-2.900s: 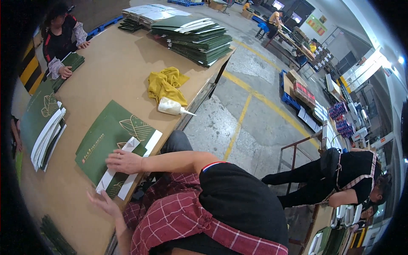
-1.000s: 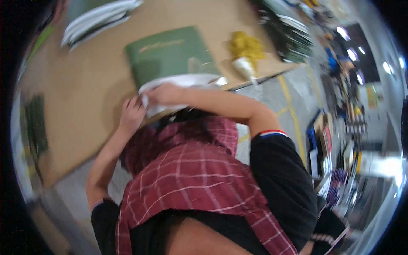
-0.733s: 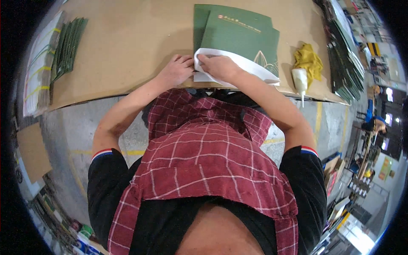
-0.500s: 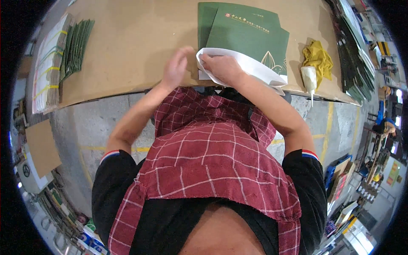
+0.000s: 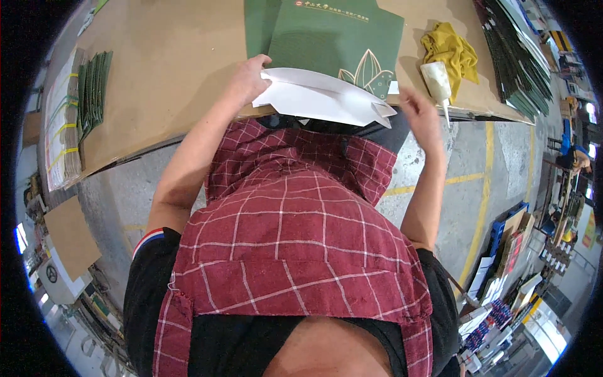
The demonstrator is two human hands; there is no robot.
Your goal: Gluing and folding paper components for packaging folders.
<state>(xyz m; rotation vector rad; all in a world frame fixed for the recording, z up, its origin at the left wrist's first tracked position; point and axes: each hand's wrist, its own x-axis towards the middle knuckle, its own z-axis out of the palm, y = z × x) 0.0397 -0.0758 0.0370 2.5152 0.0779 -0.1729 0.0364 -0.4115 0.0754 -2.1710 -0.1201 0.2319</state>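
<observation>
A green paper bag [image 5: 333, 47] printed with a gold lotus outline lies flat at the table's near edge. Its near end is spread into a white, pointed flap [image 5: 320, 100] that overhangs the edge. My left hand [image 5: 248, 81] pinches the left corner of this flap between thumb and fingers. Off the flap's right tip, my right hand [image 5: 424, 122] hovers apart from the paper, its fingers loosely spread and slightly blurred. Another green sheet or bag [image 5: 256, 31] shows beneath, at the left.
Right of the bag lie a white squeeze bottle [image 5: 436, 81] with a thin nozzle and a crumpled mustard cloth [image 5: 449, 47]. Dark green folded bags [image 5: 512, 63] are stacked at the far right. Banded bundles [image 5: 66, 119] and green bags [image 5: 94, 88] stand on the left.
My right hand has left the white flap and moved right. My left hand has come onto the flap's left corner. The flap now lies flatter, and the whole view has shifted.
</observation>
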